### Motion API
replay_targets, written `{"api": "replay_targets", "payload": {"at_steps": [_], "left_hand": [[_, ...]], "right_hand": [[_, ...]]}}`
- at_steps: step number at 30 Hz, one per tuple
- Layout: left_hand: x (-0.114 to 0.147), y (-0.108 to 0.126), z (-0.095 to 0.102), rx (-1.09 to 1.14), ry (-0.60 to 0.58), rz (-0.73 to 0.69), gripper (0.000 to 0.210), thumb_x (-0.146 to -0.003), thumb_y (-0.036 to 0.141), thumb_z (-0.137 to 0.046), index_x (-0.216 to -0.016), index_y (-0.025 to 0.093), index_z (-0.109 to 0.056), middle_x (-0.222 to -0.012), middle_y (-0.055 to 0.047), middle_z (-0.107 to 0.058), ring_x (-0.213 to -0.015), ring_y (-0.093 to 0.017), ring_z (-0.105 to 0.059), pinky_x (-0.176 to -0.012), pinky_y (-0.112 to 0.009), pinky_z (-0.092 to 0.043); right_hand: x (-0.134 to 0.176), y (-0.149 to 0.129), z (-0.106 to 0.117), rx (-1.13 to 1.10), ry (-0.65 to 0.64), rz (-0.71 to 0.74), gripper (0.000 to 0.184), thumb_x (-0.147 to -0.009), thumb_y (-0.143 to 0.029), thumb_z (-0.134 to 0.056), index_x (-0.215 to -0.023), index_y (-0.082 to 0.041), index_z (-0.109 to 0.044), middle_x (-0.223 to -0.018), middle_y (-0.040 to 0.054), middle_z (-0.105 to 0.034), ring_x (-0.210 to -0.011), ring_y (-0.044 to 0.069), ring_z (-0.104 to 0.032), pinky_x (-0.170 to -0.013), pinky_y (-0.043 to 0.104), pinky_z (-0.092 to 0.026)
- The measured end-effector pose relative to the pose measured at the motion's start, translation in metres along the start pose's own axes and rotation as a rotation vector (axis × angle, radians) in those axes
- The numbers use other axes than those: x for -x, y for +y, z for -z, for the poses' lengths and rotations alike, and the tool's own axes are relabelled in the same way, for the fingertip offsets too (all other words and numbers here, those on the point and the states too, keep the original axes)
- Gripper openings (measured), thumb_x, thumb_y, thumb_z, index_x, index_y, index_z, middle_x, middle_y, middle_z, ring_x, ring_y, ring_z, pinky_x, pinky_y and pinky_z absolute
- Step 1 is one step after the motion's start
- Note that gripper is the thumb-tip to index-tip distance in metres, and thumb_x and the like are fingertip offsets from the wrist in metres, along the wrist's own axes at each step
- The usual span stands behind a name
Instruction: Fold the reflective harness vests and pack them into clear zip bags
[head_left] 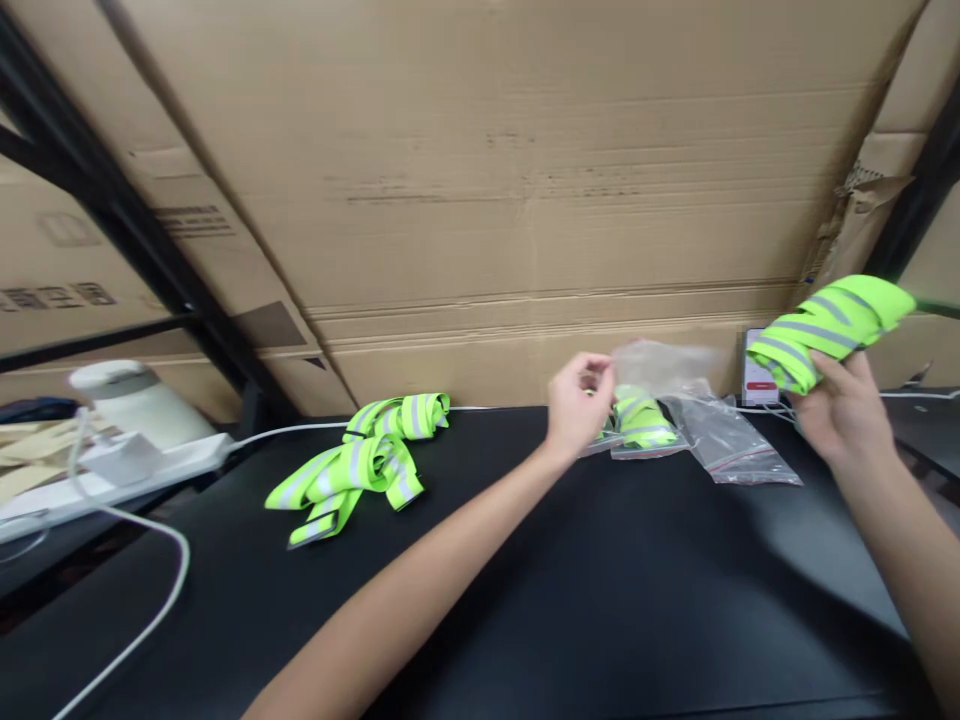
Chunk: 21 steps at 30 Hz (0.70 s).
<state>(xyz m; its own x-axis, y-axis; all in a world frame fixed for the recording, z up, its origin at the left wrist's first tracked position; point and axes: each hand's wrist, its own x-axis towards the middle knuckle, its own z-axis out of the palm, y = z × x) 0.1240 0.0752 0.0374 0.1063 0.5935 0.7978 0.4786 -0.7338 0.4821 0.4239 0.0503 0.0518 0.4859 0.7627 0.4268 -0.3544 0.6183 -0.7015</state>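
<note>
My left hand (579, 405) is closed in a pinch on the edge of a clear plastic bag (664, 367), which is blurred by motion and stretches to the right. My right hand (846, 405) grips a rolled neon-yellow reflective strap (829, 328) with grey stripes, held up at the right. Below the pinched bag, a bagged reflective strap (642, 418) lies on the black table, partly hidden by my left hand. More clear zip bags (731, 437) lie flat beside it. Several loose reflective straps (352, 470) are heaped on the table to the left.
A large cardboard sheet (525, 180) stands behind the black table (600, 600). A phone (759, 368) leans against it at the right. At the left are a white bottle (142, 400), a power strip (187, 457) and a white cable (176, 580), near a black metal frame (142, 220).
</note>
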Motion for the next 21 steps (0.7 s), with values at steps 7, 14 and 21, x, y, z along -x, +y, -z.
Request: {"api": "replay_targets", "payload": {"at_steps": [7,14,21], "left_hand": [[0.018,-0.036,0.089,-0.321,0.005,-0.256,0.023,-0.087,0.011,-0.057,-0.106,0.019,-0.066,-0.080,0.001,-0.059,-0.063,-0.011,-0.054,-0.060,-0.023,-0.046],[0.088,-0.057,0.083,-0.350,-0.374,-0.193,0.018,-0.095,0.026,-0.057,-0.100,0.020,-0.074,-0.089,-0.005,-0.063,-0.079,-0.017,-0.064,-0.067,-0.026,-0.051],[0.089,-0.036,0.078,-0.078,-0.353,0.198,0.015,-0.084,0.018,-0.062,-0.076,0.021,-0.075,-0.088,-0.004,-0.070,-0.085,-0.019,-0.066,-0.080,-0.033,-0.053]], "right_hand": [[0.031,0.021,-0.022,0.063,-0.141,-0.205,0.048,-0.066,-0.017,-0.083,-0.110,-0.026,-0.067,-0.120,0.0029,-0.073,-0.110,0.024,-0.069,-0.088,0.038,-0.060],[0.110,0.053,-0.059,0.136,-0.511,-0.685,0.062,-0.073,-0.024,-0.085,-0.129,-0.026,-0.060,-0.123,0.0077,-0.073,-0.109,0.027,-0.071,-0.096,0.043,-0.056],[0.141,0.059,-0.064,0.130,-0.763,-0.812,0.060,-0.080,-0.021,-0.081,-0.136,-0.027,-0.060,-0.133,0.0081,-0.068,-0.121,0.028,-0.065,-0.103,0.042,-0.051]]}}
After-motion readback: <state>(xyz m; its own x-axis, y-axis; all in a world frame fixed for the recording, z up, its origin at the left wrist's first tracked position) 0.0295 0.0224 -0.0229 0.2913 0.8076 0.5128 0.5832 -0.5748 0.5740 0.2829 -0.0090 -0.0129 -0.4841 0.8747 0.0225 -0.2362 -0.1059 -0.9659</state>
